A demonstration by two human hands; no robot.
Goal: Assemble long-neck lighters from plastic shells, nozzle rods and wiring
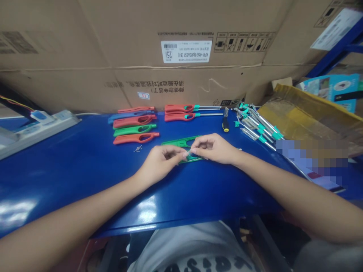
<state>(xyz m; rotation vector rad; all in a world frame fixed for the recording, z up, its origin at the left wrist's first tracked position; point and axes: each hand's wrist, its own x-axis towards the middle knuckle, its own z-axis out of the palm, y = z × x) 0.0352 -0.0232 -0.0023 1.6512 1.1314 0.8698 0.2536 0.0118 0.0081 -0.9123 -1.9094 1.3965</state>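
My left hand (166, 158) and my right hand (214, 148) meet at the middle of the blue table, fingertips pinched close together. Between them is something small and pale that I cannot make out. Beneath the fingers lie green lighter casing halves (177, 143), partly covered by both hands. To the left rest several lighter handles in red, blue and green, among them a green handle (124, 131) and a red handle (124, 139). Two assembled red lighters (174, 117) with metal tubes lie behind my hands.
Small screws (138, 149) lie left of my hands. A black and yellow screwdriver (225, 122) stands near a pile of metal lighter tubes (262, 130) with green parts. A power strip (42, 130) is at the left. Behind the table rises a large cardboard box (99, 49); a taped carton (309, 117) sits right.
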